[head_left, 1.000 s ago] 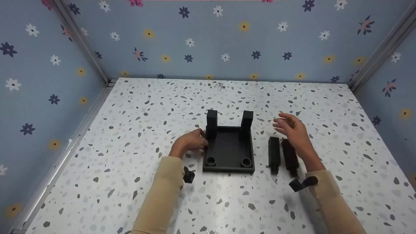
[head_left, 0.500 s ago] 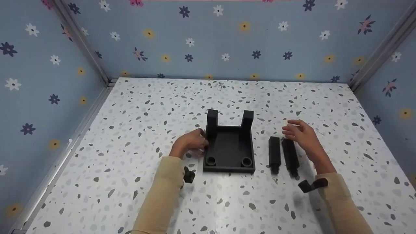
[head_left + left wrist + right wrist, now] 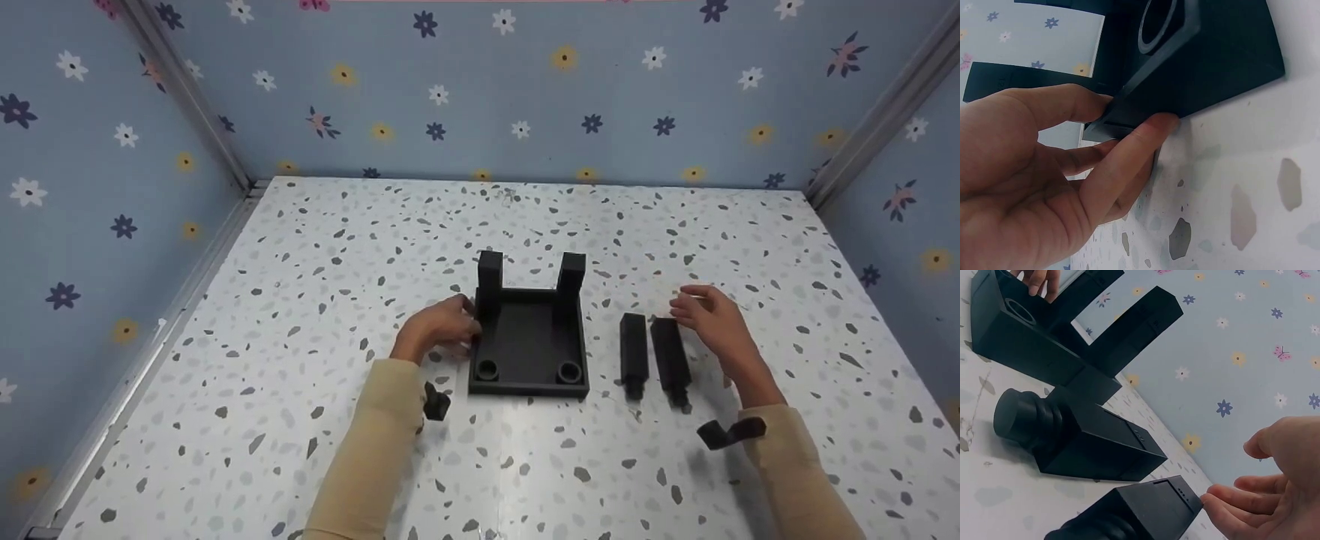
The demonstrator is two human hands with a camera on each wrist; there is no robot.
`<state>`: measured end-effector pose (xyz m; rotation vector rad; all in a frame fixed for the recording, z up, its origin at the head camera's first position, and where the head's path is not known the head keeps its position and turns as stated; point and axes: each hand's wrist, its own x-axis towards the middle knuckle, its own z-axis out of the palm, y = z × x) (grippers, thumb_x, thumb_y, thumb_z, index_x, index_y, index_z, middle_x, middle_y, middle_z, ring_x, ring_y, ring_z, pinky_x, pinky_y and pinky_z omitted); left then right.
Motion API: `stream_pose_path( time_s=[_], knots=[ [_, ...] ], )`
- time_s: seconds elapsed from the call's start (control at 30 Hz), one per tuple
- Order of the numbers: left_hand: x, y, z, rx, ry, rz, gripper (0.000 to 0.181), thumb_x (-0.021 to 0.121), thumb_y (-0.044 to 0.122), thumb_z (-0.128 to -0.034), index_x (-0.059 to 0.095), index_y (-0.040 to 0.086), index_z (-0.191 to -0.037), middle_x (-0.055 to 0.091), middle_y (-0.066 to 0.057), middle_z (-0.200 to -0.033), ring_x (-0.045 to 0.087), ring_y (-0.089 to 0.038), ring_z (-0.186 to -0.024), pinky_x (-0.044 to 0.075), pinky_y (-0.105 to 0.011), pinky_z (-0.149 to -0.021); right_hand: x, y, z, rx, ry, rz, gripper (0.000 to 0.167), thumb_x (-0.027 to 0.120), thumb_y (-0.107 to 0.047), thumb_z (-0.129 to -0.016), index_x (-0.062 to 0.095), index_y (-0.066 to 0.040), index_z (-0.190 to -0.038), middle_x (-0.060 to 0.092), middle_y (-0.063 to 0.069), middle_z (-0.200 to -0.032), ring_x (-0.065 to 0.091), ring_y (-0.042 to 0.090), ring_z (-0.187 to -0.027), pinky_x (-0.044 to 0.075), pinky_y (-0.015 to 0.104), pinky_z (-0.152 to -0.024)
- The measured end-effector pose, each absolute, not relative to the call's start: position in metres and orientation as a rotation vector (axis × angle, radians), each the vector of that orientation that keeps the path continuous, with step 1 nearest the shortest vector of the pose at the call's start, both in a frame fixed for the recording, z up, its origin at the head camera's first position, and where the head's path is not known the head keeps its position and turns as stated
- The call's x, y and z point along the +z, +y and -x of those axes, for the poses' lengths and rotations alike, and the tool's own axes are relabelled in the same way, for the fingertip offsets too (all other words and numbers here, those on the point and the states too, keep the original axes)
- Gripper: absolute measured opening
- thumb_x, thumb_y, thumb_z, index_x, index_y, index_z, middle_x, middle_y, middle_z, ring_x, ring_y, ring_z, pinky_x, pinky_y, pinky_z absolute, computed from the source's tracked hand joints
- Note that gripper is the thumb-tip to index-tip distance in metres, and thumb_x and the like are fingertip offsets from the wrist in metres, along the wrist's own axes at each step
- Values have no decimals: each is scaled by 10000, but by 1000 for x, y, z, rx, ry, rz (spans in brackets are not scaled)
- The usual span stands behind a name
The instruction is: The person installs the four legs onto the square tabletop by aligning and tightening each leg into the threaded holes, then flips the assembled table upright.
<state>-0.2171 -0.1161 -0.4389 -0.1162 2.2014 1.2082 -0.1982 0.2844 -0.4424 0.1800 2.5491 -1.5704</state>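
A black tray-like panel (image 3: 525, 337) lies on the table with its raised rim upward. Two square posts (image 3: 490, 279) stand upright at its far corners, and two round sockets (image 3: 569, 372) sit at the near corners. My left hand (image 3: 442, 326) pinches the panel's left wall, with a finger over the rim and others outside. Right of the panel lie two loose black legs, the left leg (image 3: 634, 352) and the right leg (image 3: 670, 356), threaded ends toward me. My right hand (image 3: 716, 319), fingers loosely bent and holding nothing, hovers by the right leg's far end; contact is unclear.
The white speckled table (image 3: 375, 247) extends around the parts. A blue flowered wall (image 3: 480, 90) rises behind, with side walls and grey metal corner posts (image 3: 180, 97). A black strap piece (image 3: 731, 433) sits at the right cuff.
My right hand has drawn to the right and slightly toward me, off from above the loose legs. The left hand and the panel have stayed in place.
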Motion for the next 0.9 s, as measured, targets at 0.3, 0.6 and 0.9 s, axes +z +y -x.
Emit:
stream_pose_path(
  time_s=[0.3, 0.6, 0.9],
  knots=[
    [-443, -115, 219, 1268, 2170, 137, 463, 542, 31, -851, 422, 11, -1298, 542, -120, -1018, 617, -176, -757, 571, -293, -699, -448, 284, 197, -1517, 2508, -276, 671, 398, -505, -979, 334, -7, -1423, 492, 215, -1372, 493, 290, -1247, 488, 295, -971],
    [-442, -115, 218, 1255, 2167, 148, 457, 543, 40, -858, 426, 20, -1299, 546, -115, -1013, 614, -171, -760, 570, -286, -708, -450, 281, 194, -1325, 2567, -250, 805, 542, -589, -883, 349, -34, -1433, 463, 233, -1388, 511, 336, -1202, 454, 371, -935],
    [-440, -115, 217, 1251, 2168, 147, 449, 546, 57, -868, 427, 26, -1300, 558, -111, -978, 630, -181, -771, 573, -304, -721, -447, 273, 191, -1153, 2656, -240, 728, 630, -486, -870, 409, 8, -1357, 496, 251, -1310, 540, 321, -1099, 468, 316, -808]
  ],
)
